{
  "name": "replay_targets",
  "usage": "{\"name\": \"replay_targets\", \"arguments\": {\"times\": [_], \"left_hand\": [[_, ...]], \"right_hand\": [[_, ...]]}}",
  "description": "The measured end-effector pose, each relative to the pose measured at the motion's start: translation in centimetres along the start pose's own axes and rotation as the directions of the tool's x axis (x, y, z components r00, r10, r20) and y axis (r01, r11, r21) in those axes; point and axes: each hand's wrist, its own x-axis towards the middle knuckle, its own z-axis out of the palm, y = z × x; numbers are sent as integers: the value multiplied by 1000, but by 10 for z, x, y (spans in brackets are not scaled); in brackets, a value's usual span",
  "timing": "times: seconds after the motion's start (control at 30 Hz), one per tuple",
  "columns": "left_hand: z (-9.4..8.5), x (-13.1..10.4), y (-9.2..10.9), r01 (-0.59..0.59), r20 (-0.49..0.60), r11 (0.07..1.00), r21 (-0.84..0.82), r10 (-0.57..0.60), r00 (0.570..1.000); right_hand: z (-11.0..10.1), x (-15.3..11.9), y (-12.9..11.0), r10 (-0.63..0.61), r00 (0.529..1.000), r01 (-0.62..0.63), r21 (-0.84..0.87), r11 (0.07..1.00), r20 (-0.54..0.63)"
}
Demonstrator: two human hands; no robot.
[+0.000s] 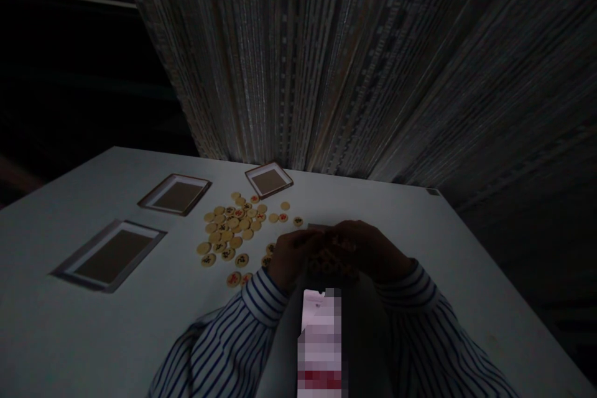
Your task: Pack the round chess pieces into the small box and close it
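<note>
My left hand [291, 255] and my right hand [370, 250] meet over a small box, in deep shadow. The fingers of both curl inward and look closed; what they grip is too dark to make out. Round Chinese chess pieces [329, 267] show dimly in the box beneath them, some with red marks. A loose heap of pale wooden Chinese chess pieces [236, 224] lies left of my left hand, some with red or black characters and others blank side up. The box's grey edge [319, 226] peeks out behind my fingers.
Three shallow box parts stand on the white table [177, 323]: one at the back [269, 180], one at the left [175, 194] and one nearer at the left [111, 255]. A lit phone screen [319, 336], partly blurred, is below my hands. Behind the table hangs a string curtain [298, 62].
</note>
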Motion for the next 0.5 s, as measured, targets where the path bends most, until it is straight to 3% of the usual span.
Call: {"name": "replay_targets", "arguments": {"times": [0.1, 0.27, 0.5], "left_hand": [[0, -2, 1, -24, 19, 999, 40, 23, 1000], [-3, -2, -3, -69, -65, 978, 199, 83, 994], [-10, 0, -15, -233, -66, 831, 504, 306, 950]], "right_hand": [[-3, -3, -1, 19, 999, -19, 3, 1000, 27], [-10, -10, 2, 94, 992, -95, 1, 995, 88], [-12, -26, 17, 194, 972, -202, 54, 978, 130]]}}
